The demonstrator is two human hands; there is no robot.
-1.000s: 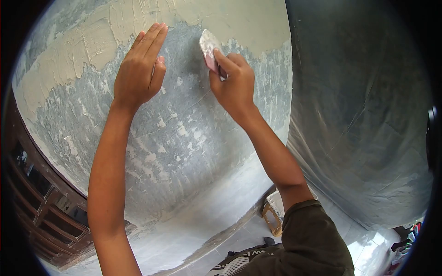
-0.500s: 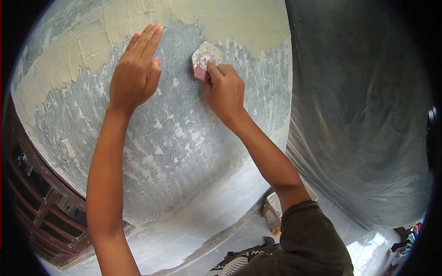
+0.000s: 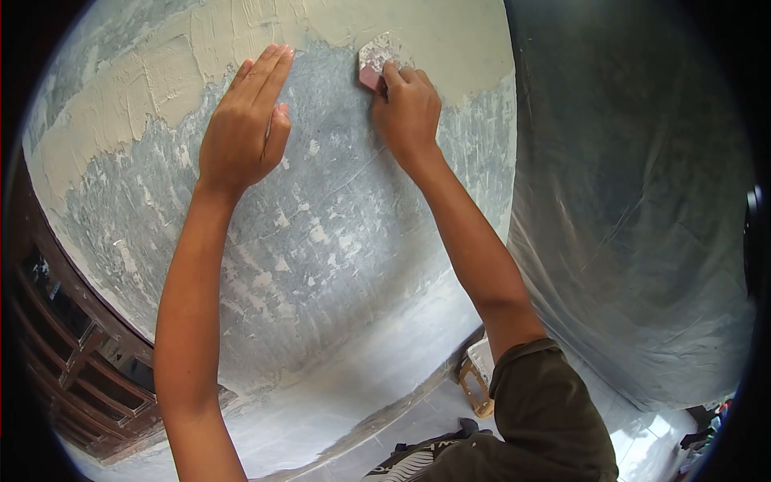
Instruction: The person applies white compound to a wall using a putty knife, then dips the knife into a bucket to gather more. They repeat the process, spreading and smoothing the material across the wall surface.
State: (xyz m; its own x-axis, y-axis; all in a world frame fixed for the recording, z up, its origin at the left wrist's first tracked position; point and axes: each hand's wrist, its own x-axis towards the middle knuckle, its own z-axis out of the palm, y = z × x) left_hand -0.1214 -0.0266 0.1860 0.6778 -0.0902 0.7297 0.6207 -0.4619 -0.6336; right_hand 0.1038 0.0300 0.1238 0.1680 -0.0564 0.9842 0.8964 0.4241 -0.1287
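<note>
In the head view, my left hand [image 3: 247, 120] lies flat on the grey wall [image 3: 321, 217], fingers stretched upward and touching the lower edge of the cream putty [image 3: 161, 76]. The fingers are extended, so it is open and holds nothing. My right hand [image 3: 408, 108] is closed on a putty scraper [image 3: 377, 60] with a pink corner and a crust of dried putty. Its blade rests at the border between the cream coat and the scraped grey surface. The scraper's far edge blends with the putty and is hard to make out.
A translucent plastic sheet [image 3: 626, 201] hangs to the right of the wall. Brown wooden slatwork [image 3: 96, 361] borders it at lower left. A small stool [image 3: 476, 390] stands on the tiled floor [image 3: 393, 438] below my right arm. Assorted items [image 3: 711, 438] lie at the lower right.
My right hand has moved the scraper up and slightly right, from the grey area onto the putty's edge. The left hand stays flat on the wall; the view shifts slightly.
</note>
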